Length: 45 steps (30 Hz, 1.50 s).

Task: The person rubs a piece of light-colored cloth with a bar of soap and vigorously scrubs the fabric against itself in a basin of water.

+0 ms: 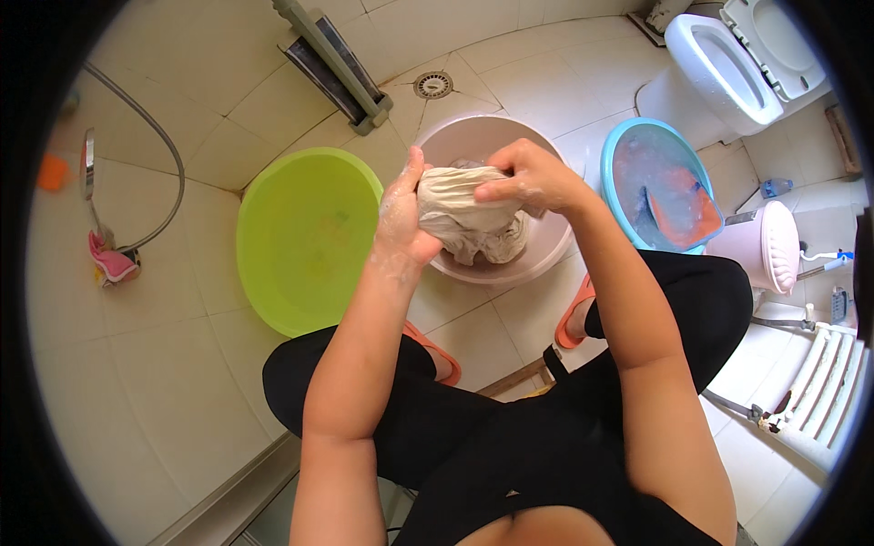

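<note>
A wet off-white cloth is bunched between my two hands, above a pale pink basin. My left hand supports its left side against the palm, thumb pointing up and suds on the skin. On the other side, my right hand pinches the cloth between thumb and fingers. The lower folds hang down into the basin, where more greyish fabric shows behind the cloth. How much fabric lies in there is hidden by my hands and the cloth.
Left of the pink basin stands a lime-green basin of water. To the right, a blue basin holds cloudy water and an orange-and-blue item. Beyond are a toilet, a lidded pink bin, a floor drain and a radiator.
</note>
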Each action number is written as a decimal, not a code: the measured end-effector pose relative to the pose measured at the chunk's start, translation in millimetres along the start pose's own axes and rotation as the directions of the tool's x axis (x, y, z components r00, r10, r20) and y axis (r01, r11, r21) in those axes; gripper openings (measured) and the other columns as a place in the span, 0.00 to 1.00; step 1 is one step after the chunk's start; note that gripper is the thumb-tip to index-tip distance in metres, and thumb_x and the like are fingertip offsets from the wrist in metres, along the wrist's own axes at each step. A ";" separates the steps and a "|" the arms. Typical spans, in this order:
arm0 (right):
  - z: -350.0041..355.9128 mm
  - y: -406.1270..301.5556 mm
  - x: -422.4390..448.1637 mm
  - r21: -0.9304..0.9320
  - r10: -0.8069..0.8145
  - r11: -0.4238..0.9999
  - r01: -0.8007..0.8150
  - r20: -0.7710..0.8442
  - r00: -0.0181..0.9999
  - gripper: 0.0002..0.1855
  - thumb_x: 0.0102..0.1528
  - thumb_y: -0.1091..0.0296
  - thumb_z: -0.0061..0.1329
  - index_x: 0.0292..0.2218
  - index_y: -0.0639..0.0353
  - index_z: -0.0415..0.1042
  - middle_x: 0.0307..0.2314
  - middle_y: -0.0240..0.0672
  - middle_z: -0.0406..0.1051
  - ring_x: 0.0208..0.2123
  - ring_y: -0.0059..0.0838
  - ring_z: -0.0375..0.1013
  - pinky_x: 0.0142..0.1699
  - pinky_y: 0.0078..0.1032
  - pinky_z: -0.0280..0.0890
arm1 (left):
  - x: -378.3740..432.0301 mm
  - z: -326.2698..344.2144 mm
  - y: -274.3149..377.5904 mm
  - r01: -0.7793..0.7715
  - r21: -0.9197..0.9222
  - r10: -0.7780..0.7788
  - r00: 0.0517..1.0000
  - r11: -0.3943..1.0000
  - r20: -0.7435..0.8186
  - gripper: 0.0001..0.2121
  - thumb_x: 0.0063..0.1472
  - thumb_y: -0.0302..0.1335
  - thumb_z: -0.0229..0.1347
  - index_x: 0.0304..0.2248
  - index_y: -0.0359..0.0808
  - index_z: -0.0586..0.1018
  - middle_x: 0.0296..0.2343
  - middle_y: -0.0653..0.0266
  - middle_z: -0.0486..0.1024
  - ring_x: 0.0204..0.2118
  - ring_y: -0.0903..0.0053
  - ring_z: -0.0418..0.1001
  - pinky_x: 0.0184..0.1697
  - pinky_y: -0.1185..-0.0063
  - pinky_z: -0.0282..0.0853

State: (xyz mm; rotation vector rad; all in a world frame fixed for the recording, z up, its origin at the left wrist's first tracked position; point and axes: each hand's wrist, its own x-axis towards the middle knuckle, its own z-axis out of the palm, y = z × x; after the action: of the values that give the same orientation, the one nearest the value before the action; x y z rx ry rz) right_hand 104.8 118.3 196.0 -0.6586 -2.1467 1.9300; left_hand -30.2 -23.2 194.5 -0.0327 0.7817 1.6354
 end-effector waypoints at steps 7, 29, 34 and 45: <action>108.7 -23.5 2.9 0.097 -0.334 0.894 0.437 -0.505 0.796 0.09 0.42 0.72 0.50 0.14 0.63 0.67 0.13 0.38 0.67 0.17 0.30 0.66 0.31 0.25 0.64 | 3.7 -26.5 -26.5 -0.096 0.095 0.099 0.994 0.991 -0.034 0.12 0.62 0.35 0.43 0.31 0.35 0.70 0.33 0.60 0.71 0.33 0.72 0.71 0.33 0.76 0.69; 14.2 34.2 33.8 -0.493 -0.254 0.870 0.019 -0.413 0.875 0.24 0.50 0.48 0.46 0.15 0.60 0.66 0.15 0.39 0.68 0.10 0.34 0.58 0.20 0.30 0.57 | 3.3 0.8 -26.1 0.115 0.116 -0.101 0.987 0.987 -0.125 0.18 0.62 0.42 0.42 0.33 0.32 0.70 0.35 0.55 0.72 0.39 0.68 0.70 0.46 0.68 0.65; -20.1 10.3 -7.8 0.061 0.127 0.990 -0.127 0.002 0.992 0.24 0.50 0.45 0.47 0.19 0.61 0.70 0.14 0.27 0.63 0.18 0.15 0.60 0.23 0.18 0.56 | -10.8 -18.1 4.3 -0.010 0.113 -0.015 0.977 0.994 0.213 0.16 0.62 0.36 0.43 0.36 0.28 0.70 0.35 0.53 0.72 0.39 0.68 0.70 0.46 0.70 0.65; -36.3 57.3 -29.7 0.785 -0.074 0.602 0.143 -0.123 0.990 0.09 0.49 0.72 0.49 0.33 0.63 0.64 0.29 0.34 0.69 0.29 0.21 0.68 0.38 0.19 0.64 | -5.2 -0.2 2.8 -0.103 0.230 0.092 0.994 0.968 0.055 0.12 0.62 0.30 0.41 0.37 0.28 0.70 0.34 0.56 0.71 0.37 0.73 0.70 0.44 0.75 0.65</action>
State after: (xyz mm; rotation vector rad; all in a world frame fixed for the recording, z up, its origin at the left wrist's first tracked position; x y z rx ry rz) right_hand 157.9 141.3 149.7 -0.3806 -1.0068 2.4160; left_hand -31.6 -27.8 198.0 0.2112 0.9489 1.6212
